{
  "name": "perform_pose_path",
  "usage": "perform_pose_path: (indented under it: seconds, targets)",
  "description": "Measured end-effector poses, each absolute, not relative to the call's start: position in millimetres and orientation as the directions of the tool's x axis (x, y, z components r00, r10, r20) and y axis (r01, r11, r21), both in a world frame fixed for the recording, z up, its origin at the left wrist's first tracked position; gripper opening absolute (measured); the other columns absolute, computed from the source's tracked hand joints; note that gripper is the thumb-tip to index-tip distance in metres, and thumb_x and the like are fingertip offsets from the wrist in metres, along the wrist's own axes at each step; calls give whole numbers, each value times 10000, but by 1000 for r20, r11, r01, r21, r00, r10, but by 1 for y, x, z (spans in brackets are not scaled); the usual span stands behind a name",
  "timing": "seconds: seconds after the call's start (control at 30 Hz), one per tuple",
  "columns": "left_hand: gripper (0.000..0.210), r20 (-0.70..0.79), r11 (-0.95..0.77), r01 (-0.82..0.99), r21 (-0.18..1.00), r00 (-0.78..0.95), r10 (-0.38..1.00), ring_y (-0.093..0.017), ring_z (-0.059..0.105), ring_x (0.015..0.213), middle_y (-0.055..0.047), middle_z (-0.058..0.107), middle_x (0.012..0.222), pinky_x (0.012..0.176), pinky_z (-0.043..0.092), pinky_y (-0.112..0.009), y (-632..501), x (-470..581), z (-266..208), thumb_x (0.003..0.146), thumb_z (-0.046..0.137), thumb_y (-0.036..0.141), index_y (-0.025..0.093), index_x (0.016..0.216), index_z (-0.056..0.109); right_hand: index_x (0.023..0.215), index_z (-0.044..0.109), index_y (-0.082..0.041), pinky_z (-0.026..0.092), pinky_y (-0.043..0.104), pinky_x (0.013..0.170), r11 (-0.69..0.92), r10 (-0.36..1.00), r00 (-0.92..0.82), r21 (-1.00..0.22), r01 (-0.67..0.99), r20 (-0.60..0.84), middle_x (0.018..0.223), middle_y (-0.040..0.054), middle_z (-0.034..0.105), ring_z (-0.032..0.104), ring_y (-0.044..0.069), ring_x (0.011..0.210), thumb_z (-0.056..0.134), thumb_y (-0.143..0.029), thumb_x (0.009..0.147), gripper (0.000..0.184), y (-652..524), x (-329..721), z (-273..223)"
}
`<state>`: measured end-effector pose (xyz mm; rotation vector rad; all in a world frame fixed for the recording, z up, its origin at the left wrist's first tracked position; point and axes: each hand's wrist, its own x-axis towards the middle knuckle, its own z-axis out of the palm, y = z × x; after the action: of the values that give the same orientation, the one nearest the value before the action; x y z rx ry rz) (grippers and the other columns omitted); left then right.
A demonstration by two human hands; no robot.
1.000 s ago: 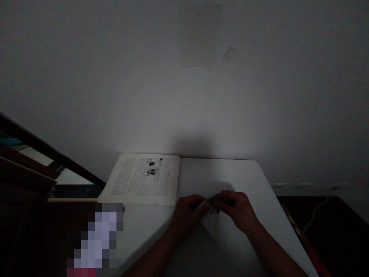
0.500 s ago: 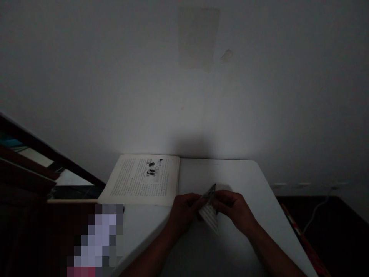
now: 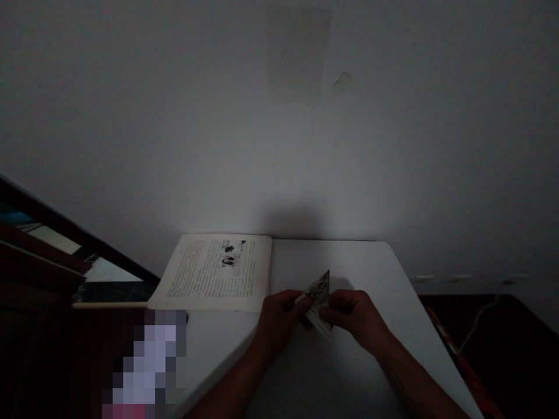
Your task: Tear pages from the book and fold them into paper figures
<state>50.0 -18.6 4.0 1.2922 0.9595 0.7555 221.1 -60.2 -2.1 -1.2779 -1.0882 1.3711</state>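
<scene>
A folded piece of printed paper [image 3: 322, 294], pointed at its top and bottom, is held between both hands above the white table. My left hand [image 3: 282, 314] pinches its left edge, thumb on the near face. At the right edge, my right hand [image 3: 353, 311] grips the paper between thumb and fingers. Some fingertips are hidden behind the paper, and the light is dim.
An open book [image 3: 213, 270] with printed text and a small picture lies at the table's back left. The white table [image 3: 349, 259] meets a pale wall [image 3: 196, 128]. A white cable [image 3: 478, 323] hangs at the right, beyond the table edge.
The folded paper has turned and risen slightly, so more of its upper printed face shows and its lower tip sits higher. Both hands keep their grip in nearly the same place.
</scene>
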Motion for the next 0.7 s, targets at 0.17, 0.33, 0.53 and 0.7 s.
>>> perform_pose_path:
  seconds: [0.17, 0.33, 0.53, 0.7]
  targets:
    - [299, -116, 83, 103, 991, 373, 920, -136, 609, 535, -14, 644, 552, 547, 466, -215, -18, 49, 6, 794, 565, 393, 124, 710, 666, 824, 690, -162, 477, 264, 596, -172, 983, -82, -981, -89, -165, 692, 18, 674, 615, 153, 651, 729, -296, 653, 220, -60, 220, 0]
    - [279, -99, 74, 87, 993, 324, 941, -137, 613, 553, -10, 650, 574, 552, 467, -215, -18, 48, 5, 789, 577, 387, 129, 737, 671, 654, 678, -150, 440, 234, 494, -189, 982, -16, -982, -7, -189, 576, -5, 639, 561, 114, 510, 740, -297, 631, 161, -61, 219, 1]
    - [274, -93, 77, 73, 994, 262, 961, -146, 619, 554, -14, 650, 574, 553, 475, -227, -19, 49, 6, 779, 585, 386, 130, 743, 673, 638, 646, -149, 463, 249, 515, -224, 973, -82, -971, -83, -218, 547, -12, 621, 586, 125, 508, 751, -294, 621, 179, -62, 215, 5]
    - [250, -95, 91, 26, 995, 253, 963, -138, 606, 536, -13, 642, 568, 533, 467, -220, -17, 50, 9, 772, 595, 362, 125, 730, 660, 654, 638, -143, 477, 256, 509, -218, 974, -86, -966, -138, -208, 554, -10, 612, 587, 127, 503, 769, -294, 604, 206, -61, 217, 1]
